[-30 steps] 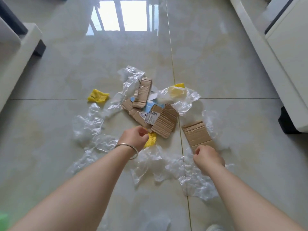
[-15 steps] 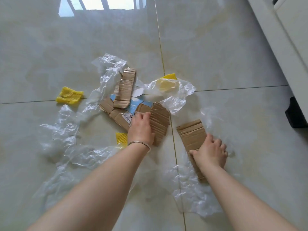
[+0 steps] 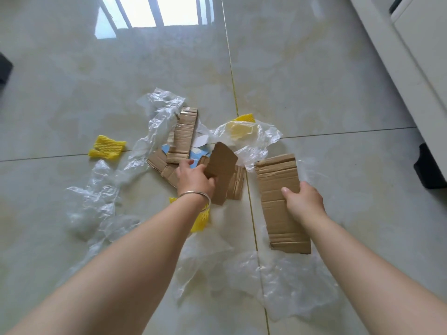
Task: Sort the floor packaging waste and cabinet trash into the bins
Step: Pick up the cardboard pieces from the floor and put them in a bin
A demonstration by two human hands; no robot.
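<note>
Glossy tile floor, frame centre, strewn with plastic film: left hand grips one cardboard piece, right hand grips a longer strip; I'd stack both together before gathering the remaining cardboard.

- I see a glossy pale marble-look tile floor filling the view.
- Thin yellowish grout lines cross it, one running away from me and one crosswise.
- A bright window reflection with dark bars shines at the top.
- White furniture runs along the right edge on a dark foot.
</note>
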